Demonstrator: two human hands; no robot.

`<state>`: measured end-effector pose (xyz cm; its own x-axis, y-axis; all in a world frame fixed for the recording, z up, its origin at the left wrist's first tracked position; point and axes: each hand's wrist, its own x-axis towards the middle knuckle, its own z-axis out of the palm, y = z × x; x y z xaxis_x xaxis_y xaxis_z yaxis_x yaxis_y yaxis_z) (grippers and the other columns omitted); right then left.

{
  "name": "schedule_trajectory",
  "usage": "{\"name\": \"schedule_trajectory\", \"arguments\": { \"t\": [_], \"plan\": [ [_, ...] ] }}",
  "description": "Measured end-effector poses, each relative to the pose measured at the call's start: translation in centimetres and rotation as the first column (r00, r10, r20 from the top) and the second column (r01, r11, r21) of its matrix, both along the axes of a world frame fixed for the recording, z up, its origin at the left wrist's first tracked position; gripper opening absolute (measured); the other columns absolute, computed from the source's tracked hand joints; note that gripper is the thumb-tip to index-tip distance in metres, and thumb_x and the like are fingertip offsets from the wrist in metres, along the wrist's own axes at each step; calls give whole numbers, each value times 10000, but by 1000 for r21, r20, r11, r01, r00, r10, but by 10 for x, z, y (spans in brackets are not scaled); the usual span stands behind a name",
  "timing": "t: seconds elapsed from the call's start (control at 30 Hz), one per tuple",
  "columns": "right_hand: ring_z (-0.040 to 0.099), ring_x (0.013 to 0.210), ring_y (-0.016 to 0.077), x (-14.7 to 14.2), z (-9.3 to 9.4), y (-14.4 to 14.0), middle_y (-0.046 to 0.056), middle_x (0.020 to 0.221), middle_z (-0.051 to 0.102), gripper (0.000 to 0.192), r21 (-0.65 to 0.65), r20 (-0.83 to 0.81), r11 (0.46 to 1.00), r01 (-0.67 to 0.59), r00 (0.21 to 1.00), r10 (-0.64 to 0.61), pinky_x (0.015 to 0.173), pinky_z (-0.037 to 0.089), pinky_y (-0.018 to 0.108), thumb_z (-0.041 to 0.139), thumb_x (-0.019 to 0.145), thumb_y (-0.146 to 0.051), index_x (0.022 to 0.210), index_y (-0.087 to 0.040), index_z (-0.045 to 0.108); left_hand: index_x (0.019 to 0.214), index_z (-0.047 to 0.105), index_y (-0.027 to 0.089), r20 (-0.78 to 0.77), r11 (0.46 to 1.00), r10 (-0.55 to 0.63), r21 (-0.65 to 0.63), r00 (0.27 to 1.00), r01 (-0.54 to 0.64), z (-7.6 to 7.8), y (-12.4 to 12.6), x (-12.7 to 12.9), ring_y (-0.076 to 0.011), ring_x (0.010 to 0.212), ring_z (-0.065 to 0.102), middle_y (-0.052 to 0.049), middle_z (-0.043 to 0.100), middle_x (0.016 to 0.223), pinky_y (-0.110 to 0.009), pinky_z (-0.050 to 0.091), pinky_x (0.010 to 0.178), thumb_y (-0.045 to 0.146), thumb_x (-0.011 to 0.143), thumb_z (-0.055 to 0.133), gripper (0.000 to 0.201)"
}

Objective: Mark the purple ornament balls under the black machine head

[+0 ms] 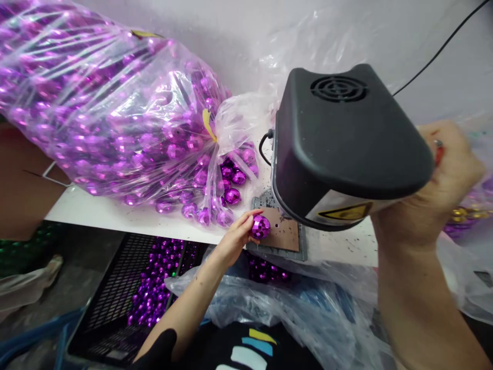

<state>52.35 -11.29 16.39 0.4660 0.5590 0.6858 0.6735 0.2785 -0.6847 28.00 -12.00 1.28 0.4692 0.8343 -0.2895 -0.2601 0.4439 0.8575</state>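
A shiny purple faceted ball [261, 226] is pinched in my left hand [239, 235], over the front left part of a flat brown plate [287, 235] with a small hole. This plate lies on a grey metal base [302, 247] beneath the black-housed machine [346, 139]. On the far side of the machine, my right hand [449, 177] is closed on what looks like a red handle, mostly hidden by the fingers and housing. The lower working part of the machine is out of sight behind its cover.
A large clear bag [127, 118] of purple balls, tied with a yellow strip [209, 125], lies on the white table [154, 220]. Loose purple balls [232, 196] sit by its neck. Below stands a black crate [111, 288] holding purple balls. Clear plastic [269, 303] covers my lap.
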Motion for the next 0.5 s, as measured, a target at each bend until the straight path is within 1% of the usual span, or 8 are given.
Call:
{"name": "schedule_trajectory", "arguments": {
  "t": [0.07, 0.1, 0.13, 0.2, 0.27, 0.33, 0.43, 0.5],
  "plan": [
    [359, 675, 23, -1, 1, 0, -12, 678, 377, 374, 10, -33, 1000, -22, 999, 22, 640, 271, 211, 517, 944, -452, 779, -116, 513, 1236, 583, 230, -106, 1000, -8, 29, 994, 11, -5, 4, 4, -152, 690, 682, -33, 687, 945, -252, 522, 575, 583, 867, 676, 519],
    [357, 670, 20, -1, 1, 0, -12, 676, 370, 392, 15, -46, 999, -36, 998, 37, 627, 267, 203, 522, 940, -470, 779, -113, 515, 1220, 580, 222, -171, 998, 0, 69, 985, 12, -7, 5, 6, -158, 684, 680, -27, 685, 928, -259, 519, 572, 591, 856, 681, 529],
    [352, 663, 16, -1, 1, 1, -13, 671, 359, 420, 21, -52, 999, -48, 997, 49, 613, 259, 196, 525, 936, -500, 779, -110, 516, 1205, 583, 217, -242, 992, 23, 129, 970, 9, -8, 6, 8, -167, 713, 682, -27, 687, 936, -267, 525, 590, 585, 853, 685, 520],
    [339, 656, 10, -2, 0, 2, -13, 667, 336, 494, 34, -64, 997, -67, 996, 69, 593, 245, 183, 516, 925, -577, 781, -104, 516, 1198, 596, 213, -371, 955, 99, 297, 923, 17, -11, 7, 13, -193, 857, 685, -44, 698, 1020, -304, 556, 715, 532, 862, 696, 474],
    [331, 660, 8, -2, 0, 3, -12, 672, 324, 533, 41, -72, 996, -77, 994, 80, 588, 244, 173, 506, 915, -618, 781, -102, 512, 1223, 598, 215, -452, 887, 167, 457, 876, 66, -14, 7, 18, -229, 1023, 666, -69, 697, 1139, -374, 550, 899, 467, 882, 698, 436],
    [326, 664, 7, -2, 0, 4, -10, 680, 324, 530, 46, -73, 996, -81, 994, 84, 594, 250, 169, 505, 918, -614, 782, -103, 506, 1237, 593, 210, -502, 818, 192, 556, 844, 145, -16, 7, 24, -262, 1131, 644, -99, 680, 1233, -443, 506, 1021, 419, 899, 693, 410],
    [320, 661, 6, -2, 0, 4, -11, 681, 324, 515, 51, -60, 995, -80, 995, 83, 594, 240, 171, 508, 924, -596, 773, -103, 497, 1233, 590, 207, -558, 727, 197, 635, 806, 262, -16, 7, 31, -284, 1186, 635, -127, 658, 1293, -477, 496, 1055, 377, 921, 675, 365],
    [316, 659, 5, -2, 0, 3, -14, 673, 317, 490, 52, -57, 995, -83, 995, 86, 593, 226, 172, 517, 930, -564, 771, -101, 497, 1227, 589, 207, -585, 647, 212, 684, 783, 337, -15, 6, 35, -286, 1206, 626, -133, 653, 1298, -474, 499, 1058, 344, 925, 672, 342]
  ]
}}
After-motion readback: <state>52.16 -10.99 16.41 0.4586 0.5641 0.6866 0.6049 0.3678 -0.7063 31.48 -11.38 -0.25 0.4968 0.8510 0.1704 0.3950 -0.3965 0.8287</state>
